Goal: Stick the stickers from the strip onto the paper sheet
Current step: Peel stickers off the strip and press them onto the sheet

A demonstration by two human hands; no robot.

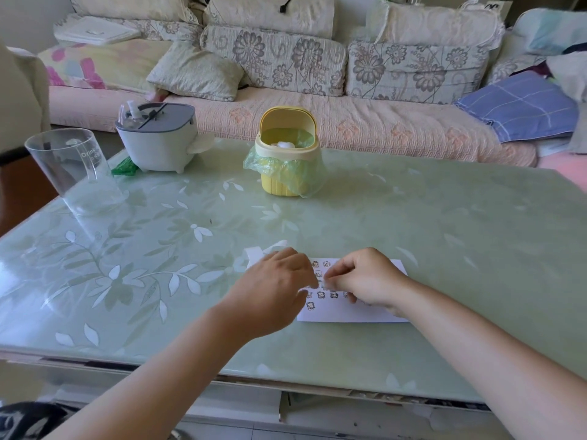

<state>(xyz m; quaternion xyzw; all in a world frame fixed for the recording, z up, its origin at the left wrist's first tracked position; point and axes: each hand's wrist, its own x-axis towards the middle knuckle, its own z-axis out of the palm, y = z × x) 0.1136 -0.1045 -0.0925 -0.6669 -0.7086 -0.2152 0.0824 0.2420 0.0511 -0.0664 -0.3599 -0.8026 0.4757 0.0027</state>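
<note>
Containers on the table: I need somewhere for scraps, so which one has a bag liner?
The yellow bin, centre, lid up, green bag over its rim; the clear cup and grey-lidded white pot have none.

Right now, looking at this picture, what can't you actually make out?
Head view throughout:
- Whether the right hand pinches a sticker: its curled fingers hide the tips.
- Most of the white strip: behind the left hand.
- The drawings on the stickers: too small.
- Left edge of the paper sheet: under the left hand.
</note>
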